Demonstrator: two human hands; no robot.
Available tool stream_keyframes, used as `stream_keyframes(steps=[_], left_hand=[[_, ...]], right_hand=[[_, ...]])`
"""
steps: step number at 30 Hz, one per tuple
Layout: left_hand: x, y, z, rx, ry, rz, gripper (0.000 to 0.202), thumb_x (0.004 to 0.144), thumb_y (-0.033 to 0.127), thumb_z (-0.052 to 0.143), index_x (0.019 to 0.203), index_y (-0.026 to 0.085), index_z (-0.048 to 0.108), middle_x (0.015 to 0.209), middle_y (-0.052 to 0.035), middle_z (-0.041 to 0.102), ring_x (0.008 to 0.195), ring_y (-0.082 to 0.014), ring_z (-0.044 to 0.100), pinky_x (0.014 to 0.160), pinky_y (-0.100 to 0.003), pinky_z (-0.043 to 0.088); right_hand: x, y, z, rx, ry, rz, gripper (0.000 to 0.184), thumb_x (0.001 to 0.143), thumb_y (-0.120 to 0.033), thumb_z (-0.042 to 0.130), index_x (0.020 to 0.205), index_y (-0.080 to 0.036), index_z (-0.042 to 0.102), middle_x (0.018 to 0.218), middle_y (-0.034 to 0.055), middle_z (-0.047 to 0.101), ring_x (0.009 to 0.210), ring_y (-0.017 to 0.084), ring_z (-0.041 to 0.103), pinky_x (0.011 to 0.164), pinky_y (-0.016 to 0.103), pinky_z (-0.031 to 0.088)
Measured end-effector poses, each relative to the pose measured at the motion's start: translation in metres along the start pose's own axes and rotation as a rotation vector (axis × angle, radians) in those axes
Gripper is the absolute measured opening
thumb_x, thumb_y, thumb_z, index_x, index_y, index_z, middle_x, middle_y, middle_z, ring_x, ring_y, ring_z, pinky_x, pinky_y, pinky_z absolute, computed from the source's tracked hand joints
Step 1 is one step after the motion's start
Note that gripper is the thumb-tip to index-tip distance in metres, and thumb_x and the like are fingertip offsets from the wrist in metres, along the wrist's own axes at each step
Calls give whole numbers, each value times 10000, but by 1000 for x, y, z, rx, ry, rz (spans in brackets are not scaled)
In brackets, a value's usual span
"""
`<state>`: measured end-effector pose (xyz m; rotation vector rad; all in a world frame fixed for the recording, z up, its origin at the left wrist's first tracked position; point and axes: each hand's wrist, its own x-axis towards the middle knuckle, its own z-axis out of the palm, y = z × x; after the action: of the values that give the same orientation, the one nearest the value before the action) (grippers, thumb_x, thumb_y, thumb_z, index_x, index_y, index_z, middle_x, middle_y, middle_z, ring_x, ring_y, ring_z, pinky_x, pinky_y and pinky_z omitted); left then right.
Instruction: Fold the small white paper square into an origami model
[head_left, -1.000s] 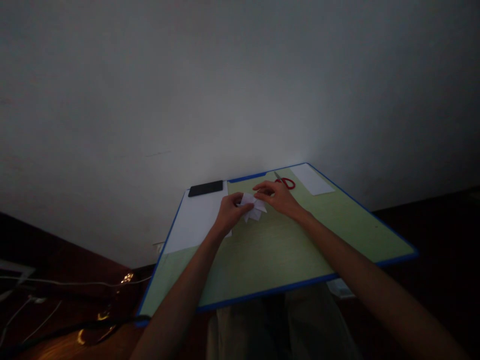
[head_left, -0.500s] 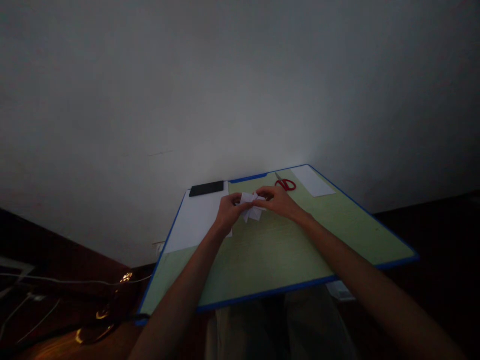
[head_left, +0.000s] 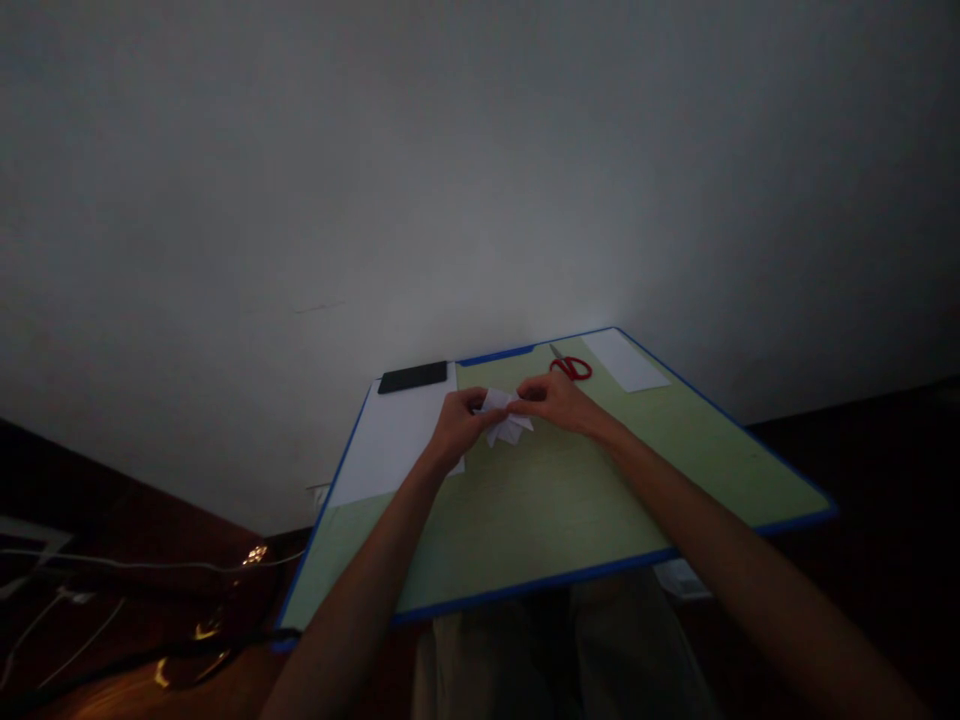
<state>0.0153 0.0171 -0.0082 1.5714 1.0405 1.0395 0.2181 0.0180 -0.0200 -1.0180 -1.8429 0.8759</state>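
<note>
- While both hands are on it, the folded white paper (head_left: 508, 428) sits just above the middle of the green board (head_left: 570, 500), near its far end.
- Left hand (head_left: 457, 425): thumb and fingers closed on the paper's left edge.
- Right hand (head_left: 559, 400): fingertips pinched together on its top right edge.
- My guess at the risk: thin paper held from two sides could tear or crease crooked if the hands pull apart unevenly, and the dim light won't help.
- The board looks like it's propped over the lap, so a knee bump might send the red scissors (head_left: 571, 367) or the black phone (head_left: 412, 377) sliding.
- Containers: no box, cup or tray in view. The big white sheet (head_left: 390, 440) and the small slip (head_left: 624, 360) lie loose on the board.
</note>
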Motion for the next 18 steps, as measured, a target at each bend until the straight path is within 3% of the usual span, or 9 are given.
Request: stream_keyframes(steps=[6,11,18], left_hand=[[-1,0,0,29,1,4,201,620,224,792,791,136,733,785,-51,745,707,-187,677,672,-297,518],[-1,-2,0,78,-21,46,190,629,242,792,762,142,700,748,-24,711,683,-165,640,644,-270,483],[1,-6,-2,277,12,70,375,681,438,797,581,151,578,550,37,531,515,-97,450,484,-219,283]], right_hand=[[1,4,-3,50,-10,3,335,775,-473,734,816,-141,744,761,52,723,692,170,635,644,285,483],[3,8,-4,41,15,5,292,788,-430,730,824,-141,753,800,72,751,722,184,661,663,296,498],[3,7,-2,-36,25,-33,282,812,-419,710,827,-141,757,768,59,746,692,172,642,638,287,474]])
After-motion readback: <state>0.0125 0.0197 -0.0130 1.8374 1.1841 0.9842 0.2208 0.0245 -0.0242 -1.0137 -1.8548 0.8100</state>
